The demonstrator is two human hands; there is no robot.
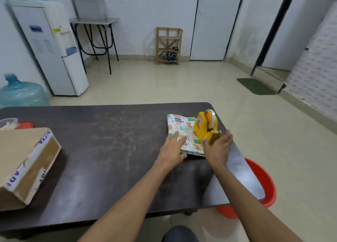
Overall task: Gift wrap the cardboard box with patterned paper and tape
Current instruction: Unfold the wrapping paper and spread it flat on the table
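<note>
A cardboard box [27, 161] with blue-and-white tape lies at the table's left front. Folded patterned paper [179, 126] lies near the table's right end. A yellow tape dispenser [205, 127] with a white roll stands on the paper's right part. My left hand [173, 148] rests flat on the paper's near left corner, fingers straight. My right hand [218, 147] is at the near end of the dispenser, thumb on one side and fingers on the other, curled around its front.
The dark table [109, 150] holds a clear container with a red lid [16, 124] at its far left. A red bucket [262, 183] stands on the floor by the table's right edge. A water dispenser [52, 48] and a water jug [20, 92] stand beyond.
</note>
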